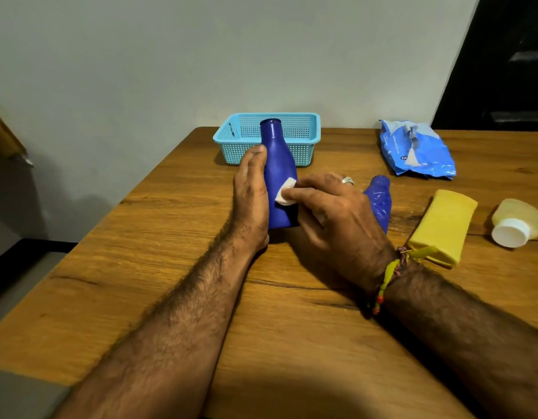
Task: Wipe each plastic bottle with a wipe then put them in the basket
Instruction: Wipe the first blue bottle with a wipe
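From the head view, a capless blue bottle (278,176) stands upright on the wooden table (171,267), just in front of the turquoise basket (304,128), which looks empty as far as its mesh walls let one see. The left hand (251,192) steadies the bottle along its left side; the thumb lies straight against it, while the fingers are hidden behind the body, so whether they curl round it cannot be told. The right hand (331,210) pinches a small white wipe (286,193) and presses it to the bottle's front.

A second blue bottle (379,201) lies behind the right hand, with a yellow bottle (443,225) and a pale bottle with a white cap (517,222) lying further right. The wipe pack (415,149) sits near the far edge.

The held bottle seems light, stiff plastic, smooth and likely slippery once damp. A grasp round the wide lower body looks safest; the narrow neck offers a lifting point for the basket.
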